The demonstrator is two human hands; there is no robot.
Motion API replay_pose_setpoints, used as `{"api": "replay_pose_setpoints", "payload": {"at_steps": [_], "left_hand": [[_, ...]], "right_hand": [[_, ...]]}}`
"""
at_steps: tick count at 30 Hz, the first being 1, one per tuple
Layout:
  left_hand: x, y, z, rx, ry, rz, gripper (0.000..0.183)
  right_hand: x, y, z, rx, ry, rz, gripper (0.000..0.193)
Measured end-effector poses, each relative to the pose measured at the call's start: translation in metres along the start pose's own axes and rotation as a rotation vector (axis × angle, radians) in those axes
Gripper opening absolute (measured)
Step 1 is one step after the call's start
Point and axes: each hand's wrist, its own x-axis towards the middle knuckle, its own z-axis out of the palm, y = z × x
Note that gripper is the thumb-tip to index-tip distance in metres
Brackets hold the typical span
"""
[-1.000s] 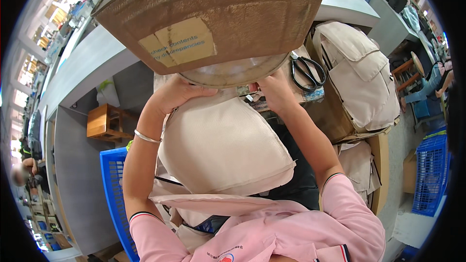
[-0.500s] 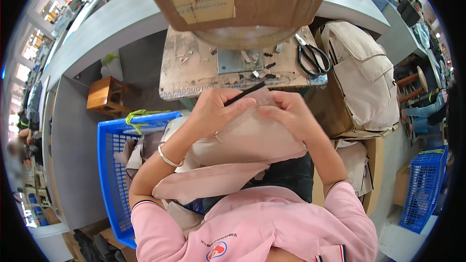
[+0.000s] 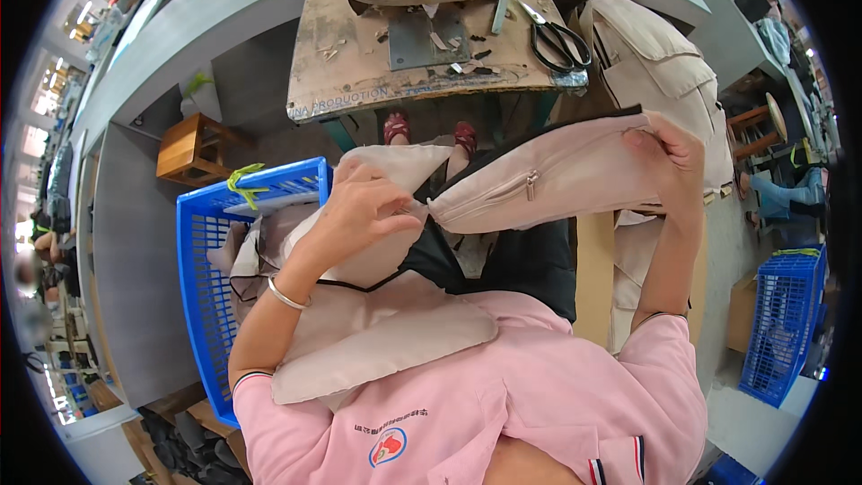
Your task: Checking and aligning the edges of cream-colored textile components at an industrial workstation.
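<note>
A beige fabric panel with a zipper and black edging (image 3: pixel 548 171) stretches across the middle. My right hand (image 3: pixel 669 157) is closed on its right end, thumb on the front face. The panel's narrow left end is beside the fingertips of my left hand (image 3: pixel 364 216). That hand is over another beige fabric piece (image 3: pixel 395 164), its fingers bent and apart. Part of the piece is hidden under the hand. A rounded beige flap (image 3: pixel 386 355) lies across my lap, against my pink shirt.
Ahead is a worn wooden board (image 3: pixel 341 81) with black-handled scissors (image 3: pixel 558 43), a metal plate (image 3: pixel 422 40) and scraps. A blue basket (image 3: pixel 202 287) with fabric pieces stands at left. Beige bags (image 3: pixel 660 63) are stacked at right, near a wooden stool (image 3: pixel 193 151).
My right hand has moved right with the zippered panel, which is now stretched out and turned. My left hand has moved left and slightly down, away from the right. The view has shifted.
</note>
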Motion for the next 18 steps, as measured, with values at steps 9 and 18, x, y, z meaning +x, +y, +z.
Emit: {"api": "replay_pose_setpoints", "payload": {"at_steps": [9,18], "left_hand": [[-0.006,0.028,0.027,0.065,-0.057,0.171,0.036],[-0.030,0.037,-0.028,-0.316,-0.227,-0.127,0.019]], "right_hand": [[-0.035,-0.038,-0.026,-0.065,-0.113,-0.427,0.016],[-0.050,-0.008,-0.036,0.255,0.035,0.144,0.014]]}}
